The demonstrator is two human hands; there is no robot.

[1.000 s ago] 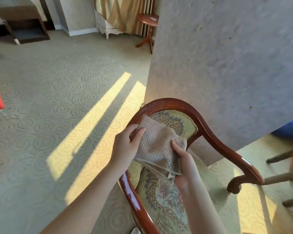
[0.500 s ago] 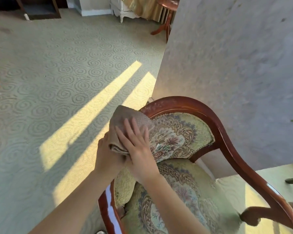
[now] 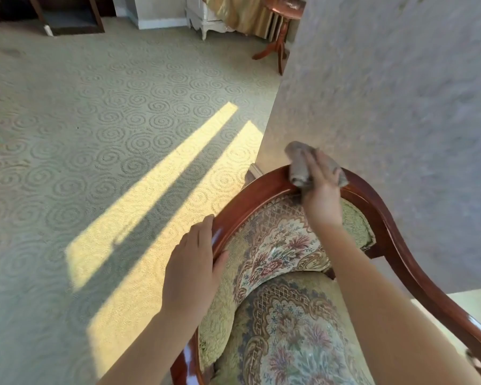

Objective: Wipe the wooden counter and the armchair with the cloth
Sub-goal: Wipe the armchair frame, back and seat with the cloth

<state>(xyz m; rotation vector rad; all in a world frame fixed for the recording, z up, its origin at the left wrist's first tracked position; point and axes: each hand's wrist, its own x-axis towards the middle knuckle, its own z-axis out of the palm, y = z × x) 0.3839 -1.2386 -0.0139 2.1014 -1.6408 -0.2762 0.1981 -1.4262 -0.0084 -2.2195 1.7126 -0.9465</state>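
The armchair [image 3: 395,237] has a glossy red-brown wooden frame and floral tapestry upholstery, and it stands against a grey wall. My right hand [image 3: 321,195] presses a folded grey-brown cloth [image 3: 299,165] onto the top rail of the chair back. My left hand [image 3: 192,268] rests on the left side of the wooden frame, fingers flat along its outer edge and thumb on the inner side. The wooden counter is not in view.
A grey textured wall [image 3: 386,93] rises directly behind the chair. Swirl-patterned carpet [image 3: 95,134] with sunlit stripes spreads to the left. A small round wooden side table [image 3: 281,29], a white cabinet and gold curtains stand at the far end. A dark wooden shelf unit [image 3: 70,18] sits far left.
Both hands held the cloth at the chair's left upper frame. Now my right hand alone has carried it right to the top rail, and my left hand has dropped onto the left frame.
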